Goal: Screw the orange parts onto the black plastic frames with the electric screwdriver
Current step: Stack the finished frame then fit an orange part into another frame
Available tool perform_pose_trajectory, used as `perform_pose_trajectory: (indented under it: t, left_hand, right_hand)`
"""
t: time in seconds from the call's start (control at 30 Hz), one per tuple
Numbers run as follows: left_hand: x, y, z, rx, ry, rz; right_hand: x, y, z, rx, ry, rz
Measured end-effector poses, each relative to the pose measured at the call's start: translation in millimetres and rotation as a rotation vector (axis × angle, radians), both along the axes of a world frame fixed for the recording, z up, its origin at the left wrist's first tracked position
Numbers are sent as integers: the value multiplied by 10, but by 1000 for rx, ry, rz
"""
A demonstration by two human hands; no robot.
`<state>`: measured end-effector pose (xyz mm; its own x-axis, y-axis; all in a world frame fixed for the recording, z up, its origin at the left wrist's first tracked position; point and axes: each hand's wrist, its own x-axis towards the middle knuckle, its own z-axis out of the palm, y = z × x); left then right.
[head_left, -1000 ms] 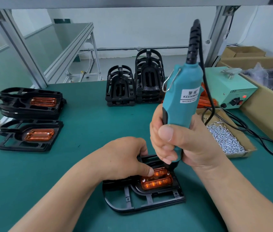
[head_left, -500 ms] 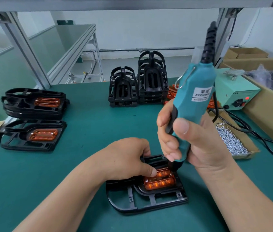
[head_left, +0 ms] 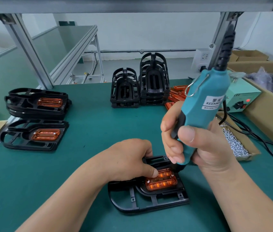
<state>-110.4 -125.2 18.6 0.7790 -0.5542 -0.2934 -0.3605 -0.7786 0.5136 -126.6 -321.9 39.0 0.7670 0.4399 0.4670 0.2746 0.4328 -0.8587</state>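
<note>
A black plastic frame (head_left: 142, 203) lies on the green mat near me with an orange part (head_left: 161, 182) seated in it. My left hand (head_left: 129, 159) rests on the frame, its thumb pressing the orange part's left end and its fingers curled over the frame's far edge. My right hand (head_left: 197, 144) grips the teal electric screwdriver (head_left: 204, 104), which leans to the right. Its tip is at the orange part's far right corner, hidden behind my fingers.
Finished frames with orange parts (head_left: 35, 104) are stacked at the left, with one more frame (head_left: 31, 136) in front. Bare black frames (head_left: 139, 87) stand at the back centre beside loose orange parts (head_left: 176, 96). A cardboard tray of screws (head_left: 236, 144), a power unit (head_left: 243, 101) and cables lie right.
The screwdriver has tilted further to the right while its tip stayed at the orange part. My left hand keeps holding the frame in place.
</note>
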Motion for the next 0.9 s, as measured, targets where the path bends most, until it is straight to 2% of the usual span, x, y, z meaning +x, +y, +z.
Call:
perform_pose_trajectory:
  t: [0.1, 0.27, 0.37, 0.43, 0.6, 0.8, 0.9]
  left_hand:
    - [12, 8, -34, 7, -23, -2]
    - [66, 59, -54, -56, 46, -9]
    - [115, 135, -34, -177, 93, 28]
    - [153, 177, -36, -332, 117, 141]
    - [176, 159, 0, -740, 385, 308]
    - [145, 111, -50, -753, 440, 245]
    - [140, 77, -70, -768, 357, 258]
  right_hand:
    - [52, 22, 41, 104, 1, -43]
    - [179, -48, 6, 383, 126, -274]
    - [248, -135, -66, 514, 251, -419]
    - [289, -177, -98, 578, 319, -483]
    - [333, -186, -127, 640, 363, -526]
    - [327, -156, -129, 669, 364, -523]
    - [323, -155, -120, 691, 362, -528]
